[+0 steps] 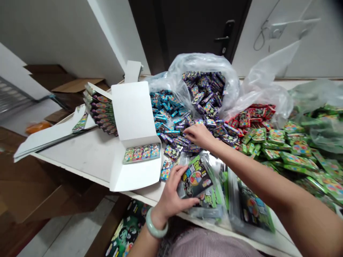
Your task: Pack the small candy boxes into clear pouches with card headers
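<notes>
My left hand point(171, 194), with a pale green bangle at its wrist, grips a black and green printed packet point(197, 177), thumb below and fingers along its left side. Beneath it lie more clear plastic bags with green and black printing point(214, 200). My right hand point(197, 135) reaches over the heap of small purple boxes point(207, 94), fingers curled in; whatever they hold is hidden. Left of my hands stands an open white display carton point(134, 110) with a row of colourful small boxes point(142, 152) inside.
Small blue boxes point(167, 103), red boxes point(252, 116) and green boxes point(292, 146) lie in heaps, partly in clear bags. Fanned printed cartons point(103, 110) and flat white card point(50, 135) are at the left. Brown cardboard boxes point(26, 189) stand below the table.
</notes>
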`<state>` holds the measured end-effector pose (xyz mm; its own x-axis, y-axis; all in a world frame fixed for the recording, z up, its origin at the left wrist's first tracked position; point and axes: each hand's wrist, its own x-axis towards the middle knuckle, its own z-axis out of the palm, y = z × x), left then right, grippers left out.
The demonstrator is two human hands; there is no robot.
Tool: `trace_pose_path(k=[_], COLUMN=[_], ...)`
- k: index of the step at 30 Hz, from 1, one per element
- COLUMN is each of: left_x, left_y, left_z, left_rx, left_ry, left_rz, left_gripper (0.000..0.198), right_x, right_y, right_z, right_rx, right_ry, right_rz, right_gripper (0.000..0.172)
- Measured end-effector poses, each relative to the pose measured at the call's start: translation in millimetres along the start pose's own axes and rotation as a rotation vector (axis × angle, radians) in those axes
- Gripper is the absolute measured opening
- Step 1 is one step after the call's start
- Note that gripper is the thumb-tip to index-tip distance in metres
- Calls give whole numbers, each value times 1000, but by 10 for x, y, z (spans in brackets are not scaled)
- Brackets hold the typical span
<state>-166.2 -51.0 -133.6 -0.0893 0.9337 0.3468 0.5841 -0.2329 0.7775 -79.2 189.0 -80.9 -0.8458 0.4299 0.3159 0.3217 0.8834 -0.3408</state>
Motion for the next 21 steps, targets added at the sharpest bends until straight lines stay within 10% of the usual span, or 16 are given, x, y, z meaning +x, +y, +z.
trace_pose_path(k=[5,10,15,21], left_x=[-140,-208,-186,-51], left_y=[-86,-203,-257,-239], left_z=[-90,-171,-181,-118], left_rx=[-44,-14,19,130], left_ry=[38,76,93,86], left_rz=[-43,-65,-31,35], left_gripper=[91,89,84,79], right_x=[869,978,500,-749], right_y=[-157,-142,-43,77], right_z=[534,582,82,-375], right_rx=[-292,-286,168,896], right_ry=[-158,-148,-151,-161], right_rz=[-7,65,235,406], right_gripper=[19,21,34,32])
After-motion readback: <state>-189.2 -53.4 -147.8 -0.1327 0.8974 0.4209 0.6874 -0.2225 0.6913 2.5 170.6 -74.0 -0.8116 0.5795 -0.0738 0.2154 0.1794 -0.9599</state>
